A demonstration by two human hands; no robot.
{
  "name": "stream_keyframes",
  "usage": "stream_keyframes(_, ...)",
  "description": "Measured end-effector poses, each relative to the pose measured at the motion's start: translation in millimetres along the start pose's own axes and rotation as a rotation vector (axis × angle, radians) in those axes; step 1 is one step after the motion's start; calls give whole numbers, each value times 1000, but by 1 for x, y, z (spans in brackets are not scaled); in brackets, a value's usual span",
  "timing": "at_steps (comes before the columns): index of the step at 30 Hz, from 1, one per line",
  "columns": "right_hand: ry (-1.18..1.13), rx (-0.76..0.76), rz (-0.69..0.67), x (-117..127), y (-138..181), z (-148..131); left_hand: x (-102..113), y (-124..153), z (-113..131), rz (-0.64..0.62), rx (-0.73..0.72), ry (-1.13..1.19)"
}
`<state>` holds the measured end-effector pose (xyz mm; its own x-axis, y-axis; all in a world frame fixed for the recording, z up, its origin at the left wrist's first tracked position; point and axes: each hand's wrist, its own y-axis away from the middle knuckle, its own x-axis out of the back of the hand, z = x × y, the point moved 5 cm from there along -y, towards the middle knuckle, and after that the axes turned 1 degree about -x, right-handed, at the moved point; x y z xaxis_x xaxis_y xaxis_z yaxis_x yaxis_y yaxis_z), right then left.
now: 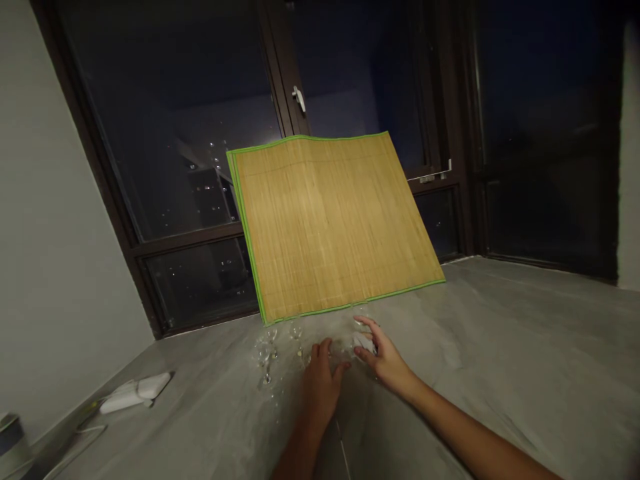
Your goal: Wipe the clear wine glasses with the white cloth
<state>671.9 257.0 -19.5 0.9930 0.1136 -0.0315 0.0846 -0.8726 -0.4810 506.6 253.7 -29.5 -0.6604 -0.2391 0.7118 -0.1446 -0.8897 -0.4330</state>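
A bamboo mat (330, 223) with a green border leans upright against the dark window. In front of its foot, several small clear glasses (266, 353) stand on the grey floor. My left hand (320, 387) lies on the floor with its fingers stretched toward a clear glass item that is hard to make out. My right hand (383, 353) is just to the right, its fingers curled round a small clear glass (363, 341) close to the mat's lower edge.
A white power adapter with a cable (134, 392) lies on the floor at the left near the white wall. A dark round object (13, 443) sits at the bottom left corner. Window frames (280, 73) line the back.
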Motion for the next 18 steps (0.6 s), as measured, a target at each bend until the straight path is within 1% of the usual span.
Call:
stream_keyframes(1,29,18,40,3,-1,0,0,-1,-3,13,11,10)
stream_keyframes(3,90,45,127,11,-3,-1,3,-4,-12,78,50,56)
stream_keyframes(6,132,44,214,22,-7,2,9,-9,-24,190,126,221)
stream_keyframes(8,187,44,233,25,-8,5,8,-11,-30,204,189,377)
stream_keyframes(9,253,41,236,26,-8,8,7,-11,-32,195,224,450)
stream_keyframes(11,453,10,214,26,-8,14,1,-11,-34,167,275,550)
stream_keyframes(14,763,-94,125,25,-7,27,-7,-11,-33,107,292,603)
stream_keyframes(16,891,-144,67,25,-6,32,-12,-11,-32,68,299,634)
stream_keyframes(18,970,-167,43,27,-6,33,-16,-11,-32,41,326,670)
